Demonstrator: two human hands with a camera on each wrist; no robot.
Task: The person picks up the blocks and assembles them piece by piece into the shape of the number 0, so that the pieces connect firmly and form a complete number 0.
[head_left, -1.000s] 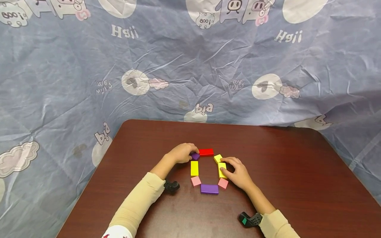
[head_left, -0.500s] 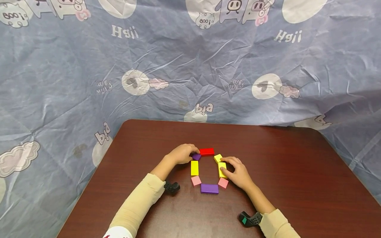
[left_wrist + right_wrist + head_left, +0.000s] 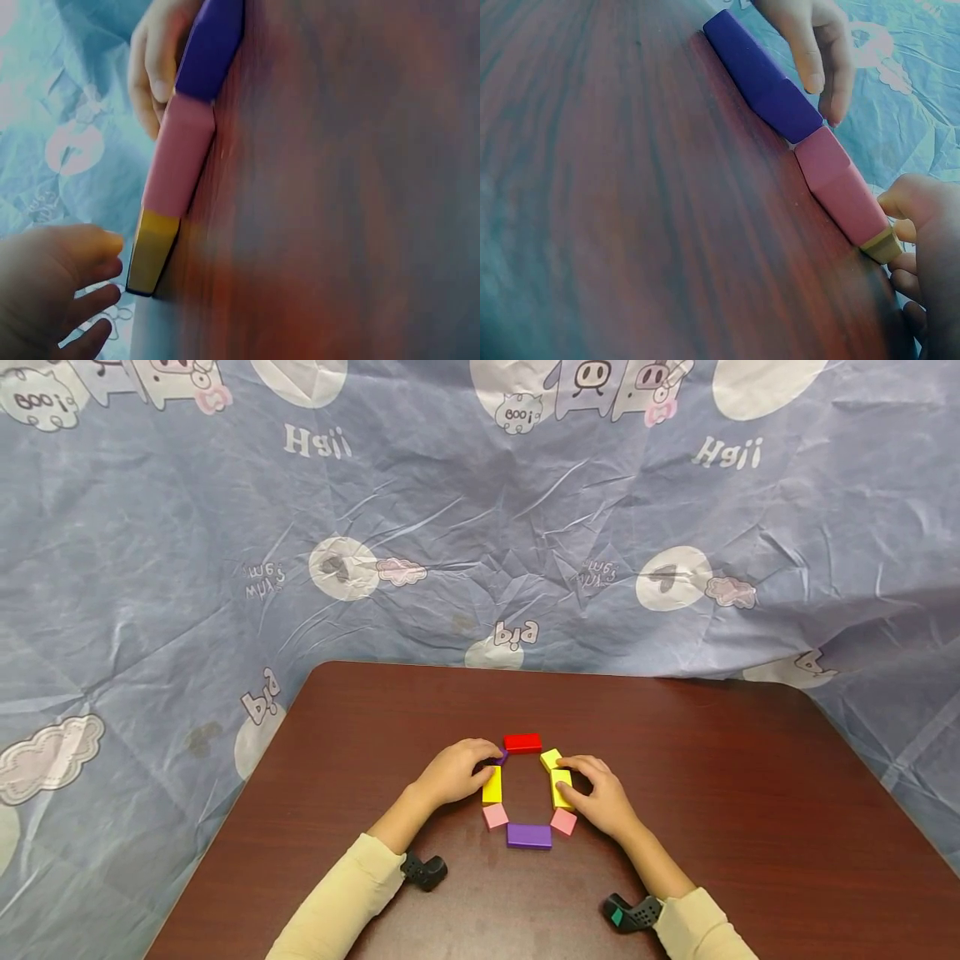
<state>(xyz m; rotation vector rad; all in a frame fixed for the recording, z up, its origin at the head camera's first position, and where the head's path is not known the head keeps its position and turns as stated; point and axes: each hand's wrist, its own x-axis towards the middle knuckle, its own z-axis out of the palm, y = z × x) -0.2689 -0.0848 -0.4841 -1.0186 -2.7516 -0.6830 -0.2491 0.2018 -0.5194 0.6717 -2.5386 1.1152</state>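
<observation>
In the head view, several coloured blocks form a ring on the table. My left hand [image 3: 454,772] has its thumb over the left yellow block [image 3: 492,787] and its fingertips at a small purple block [image 3: 502,758], mostly hidden. The right hand [image 3: 604,797] holds the right yellow block [image 3: 559,797] between thumb and fingers, its index finger beside a smaller yellow block [image 3: 551,759]. A red block [image 3: 522,743] lies at the far end. At the near end are two pink blocks [image 3: 495,816] and a long purple block [image 3: 529,837].
The blocks sit near the middle of a dark brown wooden table [image 3: 720,777]. Behind it hangs a wrinkled blue-grey printed cloth [image 3: 450,527]. A black device [image 3: 426,871] is on the left wrist and another black device [image 3: 630,913] on the right.
My left hand has let go of the small purple block and slid slightly toward me, its thumb now over the left yellow block. The right hand stays in place.
</observation>
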